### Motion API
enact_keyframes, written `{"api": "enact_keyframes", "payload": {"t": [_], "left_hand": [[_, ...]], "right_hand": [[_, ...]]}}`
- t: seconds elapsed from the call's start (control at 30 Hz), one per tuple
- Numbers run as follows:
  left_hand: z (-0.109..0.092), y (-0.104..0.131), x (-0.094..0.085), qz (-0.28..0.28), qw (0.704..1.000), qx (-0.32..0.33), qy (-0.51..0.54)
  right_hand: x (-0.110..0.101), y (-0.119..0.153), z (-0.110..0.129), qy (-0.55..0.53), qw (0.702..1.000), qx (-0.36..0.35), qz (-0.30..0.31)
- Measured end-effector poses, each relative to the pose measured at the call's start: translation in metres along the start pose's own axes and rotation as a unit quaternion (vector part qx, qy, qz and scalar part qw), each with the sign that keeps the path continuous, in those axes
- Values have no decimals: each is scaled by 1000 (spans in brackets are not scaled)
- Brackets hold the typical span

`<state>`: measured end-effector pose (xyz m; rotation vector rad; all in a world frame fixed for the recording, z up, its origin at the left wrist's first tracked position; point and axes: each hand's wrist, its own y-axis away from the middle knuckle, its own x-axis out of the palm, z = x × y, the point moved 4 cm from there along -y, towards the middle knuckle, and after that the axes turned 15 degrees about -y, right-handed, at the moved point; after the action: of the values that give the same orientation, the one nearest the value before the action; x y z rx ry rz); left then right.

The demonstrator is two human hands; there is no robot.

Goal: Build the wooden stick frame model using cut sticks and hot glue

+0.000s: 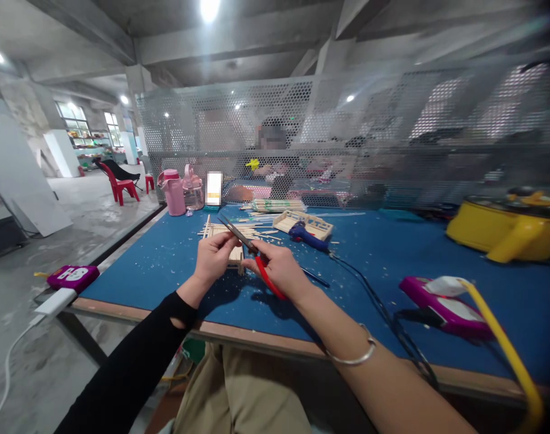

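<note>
Over the blue table mat [157, 265], my right hand [277, 265] holds red-handled scissors [268, 278], their blades pointing up and to the left. My left hand [215, 256] is closed in a pinch beside the blades; what its fingertips hold is too small to make out. Just beyond and below my hands is a small wooden stick structure [235, 259], partly hidden by them. Loose thin sticks [252, 231] lie behind it. A second wooden stick piece [304, 224] sits to the right, with a blue glue gun [308, 236] against its front side.
Purple power strips lie at the left edge [73, 276] and on the right [446, 304], with a black cable and a yellow cord. A pink thermos [173, 194] and a lit phone [214, 190] stand behind. A yellow pot [500, 229] is far right; a person sits beyond the mesh screen [175, 132].
</note>
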<state>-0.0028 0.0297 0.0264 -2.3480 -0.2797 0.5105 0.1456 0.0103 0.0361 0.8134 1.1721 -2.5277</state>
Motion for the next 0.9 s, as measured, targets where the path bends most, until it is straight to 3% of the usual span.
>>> {"api": "enact_keyframes", "payload": {"t": [0.17,0.3,0.4,0.53,0.63,0.7,0.8,0.9], "left_hand": [[-2,0,1,-8,1000,-6,16],[-3,0,2,-18,999,7,42],[-3,1,4,2,999,24,40],[-3,3,4,28,999,34,5],[-3,6,5,54,998,32,-19],[-4,8,5,71,996,44,-31],[-5,13,6,96,991,82,-49],[-6,17,3,106,985,117,-66]], "right_hand": [[-3,-3,-3,5,999,38,-24],[-26,-2,-30,122,965,215,-93],[-42,5,-53,239,913,326,-50],[-49,10,-61,285,893,348,-2],[-46,6,-48,302,902,305,-32],[-39,1,-34,298,923,241,-42],[-20,-6,-9,209,977,25,-22],[-8,-2,11,127,978,-165,-27]]}}
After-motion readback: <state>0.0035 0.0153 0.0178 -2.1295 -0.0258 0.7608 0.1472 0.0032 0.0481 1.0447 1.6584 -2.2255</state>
